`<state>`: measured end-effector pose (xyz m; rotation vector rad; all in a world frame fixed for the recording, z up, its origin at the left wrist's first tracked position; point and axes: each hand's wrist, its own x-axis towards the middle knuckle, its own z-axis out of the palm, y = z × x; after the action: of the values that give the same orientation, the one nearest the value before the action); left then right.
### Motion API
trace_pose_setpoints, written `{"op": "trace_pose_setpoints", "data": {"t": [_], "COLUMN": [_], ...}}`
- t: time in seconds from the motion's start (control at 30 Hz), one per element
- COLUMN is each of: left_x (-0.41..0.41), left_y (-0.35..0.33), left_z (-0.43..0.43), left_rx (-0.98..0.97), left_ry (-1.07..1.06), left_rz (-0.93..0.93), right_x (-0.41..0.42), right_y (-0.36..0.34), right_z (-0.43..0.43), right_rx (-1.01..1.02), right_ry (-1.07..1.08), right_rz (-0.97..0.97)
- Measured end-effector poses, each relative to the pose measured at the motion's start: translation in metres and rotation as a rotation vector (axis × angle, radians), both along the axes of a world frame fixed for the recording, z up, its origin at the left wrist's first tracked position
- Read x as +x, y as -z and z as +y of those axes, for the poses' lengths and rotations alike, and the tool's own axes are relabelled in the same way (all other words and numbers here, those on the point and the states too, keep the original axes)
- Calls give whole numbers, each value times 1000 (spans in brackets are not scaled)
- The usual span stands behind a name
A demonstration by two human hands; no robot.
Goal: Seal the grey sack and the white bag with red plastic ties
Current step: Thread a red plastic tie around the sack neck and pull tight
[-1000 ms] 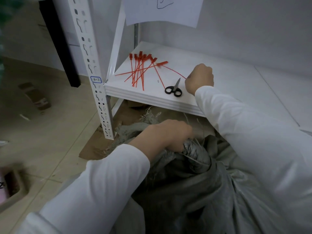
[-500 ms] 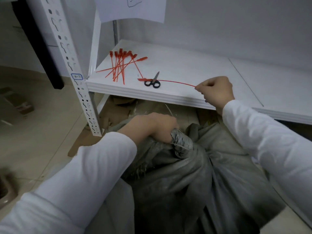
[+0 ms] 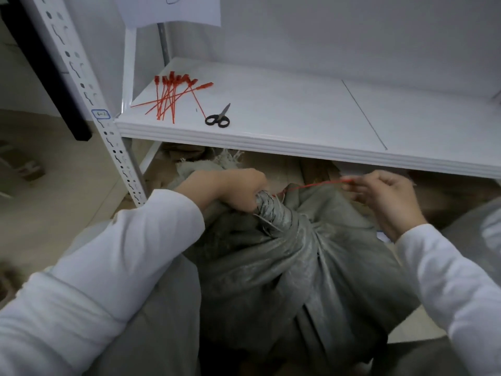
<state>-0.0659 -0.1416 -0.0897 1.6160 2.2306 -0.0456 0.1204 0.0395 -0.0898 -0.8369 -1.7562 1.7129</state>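
STEP: grey sack (image 3: 271, 280) sealing | neck (image 3: 273, 210) gripped by left hand (image 3: 230, 188) fingers | red plastic tie (image 3: 317, 184) pinched by right hand (image 3: 385, 196) fingers, 3 o'clock | NEXT: looping round neck required.

A: Where does the red tie (image 3: 317, 185) go?
B: One end slips behind the twisted neck of the grey sack (image 3: 271, 267), by the left hand (image 3: 230, 188). I can't see if it goes round. That hand's fingertips hide there too.
A: And the other end?
B: It is a blur in the right hand (image 3: 385, 196).
A: What does the blue label (image 3: 100, 114) say?
B: Too small to read. The paper (image 3: 173, 9) is cut off at the top, and the sack's bottom is cut off too
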Motion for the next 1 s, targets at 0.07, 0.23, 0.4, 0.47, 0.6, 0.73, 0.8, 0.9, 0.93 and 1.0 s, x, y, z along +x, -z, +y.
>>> {"op": "trace_pose_setpoints", "data": {"t": [0.07,0.23,0.4,0.47,0.6,0.73,0.8,0.9,0.93,1.0], "left_x": [7,23,27,29,34,34,32,26,24,22], "left_y": [3,-10,-29,-34,-43,-45,-46,-41,-40,-38], "left_z": [5,13,15,15,12,6,5,3,3,1], "left_rx": [-5,-111,-89,-14,57,120,157,180,188,186], "left_ry": [16,13,66,137,220,286,344,377,363,308], "left_rz": [-49,-89,180,338,519,641,698,672,633,526], "right_x": [0,-12,-17,-18,-18,-21,-26,-31,-32,-34], "right_y": [10,3,1,2,6,8,11,15,15,13], "right_z": [0,1,9,10,15,10,2,-10,-12,-13], "right_rx": [-91,-69,-96,-81,-81,-155,-200,-231,-230,-217], "right_ry": [-41,-51,67,129,320,343,239,119,105,95], "right_rz": [25,67,171,199,244,338,356,332,325,322]}}
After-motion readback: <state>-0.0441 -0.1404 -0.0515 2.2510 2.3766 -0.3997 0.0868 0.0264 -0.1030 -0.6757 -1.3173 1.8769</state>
